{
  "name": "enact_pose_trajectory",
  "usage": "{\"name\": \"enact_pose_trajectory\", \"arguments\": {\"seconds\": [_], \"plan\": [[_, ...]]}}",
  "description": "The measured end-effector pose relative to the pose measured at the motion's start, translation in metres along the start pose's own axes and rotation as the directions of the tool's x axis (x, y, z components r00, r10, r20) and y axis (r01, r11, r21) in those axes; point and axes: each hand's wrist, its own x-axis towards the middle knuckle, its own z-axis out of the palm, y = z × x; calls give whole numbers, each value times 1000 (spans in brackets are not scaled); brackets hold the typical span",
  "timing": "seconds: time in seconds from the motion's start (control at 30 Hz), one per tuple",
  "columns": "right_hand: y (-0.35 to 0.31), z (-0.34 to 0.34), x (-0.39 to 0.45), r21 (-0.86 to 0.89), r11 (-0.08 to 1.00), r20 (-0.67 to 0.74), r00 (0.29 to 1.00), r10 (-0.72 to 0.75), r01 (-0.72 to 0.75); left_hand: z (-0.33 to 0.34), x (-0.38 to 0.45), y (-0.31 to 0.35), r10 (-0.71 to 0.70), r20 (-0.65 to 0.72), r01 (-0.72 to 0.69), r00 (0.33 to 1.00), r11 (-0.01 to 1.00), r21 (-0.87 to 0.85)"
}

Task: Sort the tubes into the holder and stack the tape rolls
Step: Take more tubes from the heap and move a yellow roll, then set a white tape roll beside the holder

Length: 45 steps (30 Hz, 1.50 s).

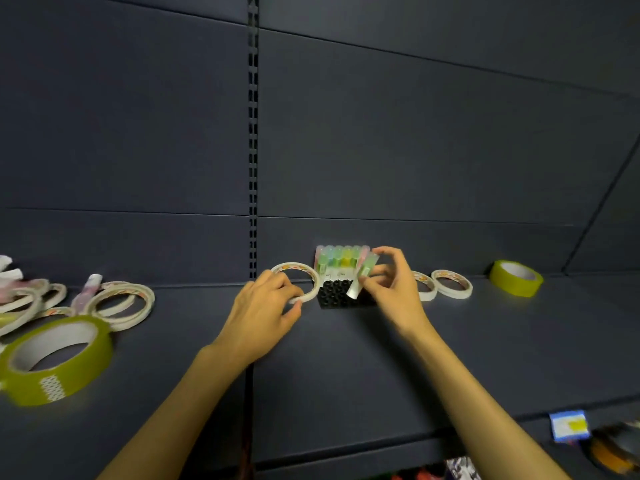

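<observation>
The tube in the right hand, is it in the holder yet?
Not yet. The tube is tilted, pinched by the right hand above the black holder.

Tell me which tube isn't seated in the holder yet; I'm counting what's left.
The tilted green-capped tube pinched by the right hand; the others stand upright in the black holder.

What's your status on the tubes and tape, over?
Left hand grip on thin white tape roll beside holder. Right hand pinching green tube, tilted over holder, not seated. Back row filled. Nothing blocking.
</observation>
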Motion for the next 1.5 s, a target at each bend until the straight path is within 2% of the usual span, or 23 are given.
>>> {"name": "enact_pose_trajectory", "arguments": {"seconds": [0.23,0.37,0.5,0.6,0.87,1.13,1.3,1.4,1.5], "plan": [[29,19,43,-210,964,72,986,-154,165,14,27,-5,-82,-15,83,997,991,103],[47,31,60,-251,938,87,971,-224,239,28,36,-3,-154,-52,161,987,970,183],[62,39,68,-297,901,153,948,-281,315,41,31,-2,-144,-113,162,983,970,182],[67,43,71,-316,880,173,934,-313,354,47,25,-6,-132,-84,144,988,977,158],[79,51,71,-313,893,194,942,-272,323,47,24,-10,-115,-70,126,991,973,195],[80,50,68,-412,858,177,951,-253,306,43,23,-9,-106,-100,124,989,971,204],[78,52,65,-470,842,165,964,-210,264,38,23,-12,-161,-131,179,978,975,135],[74,50,63,-504,822,201,962,-185,264,35,25,-12,-180,-151,198,972,973,115],[68,40,61,-554,779,286,946,-152,292,32,32,-5,-139,-168,160,976,980,120]]}}
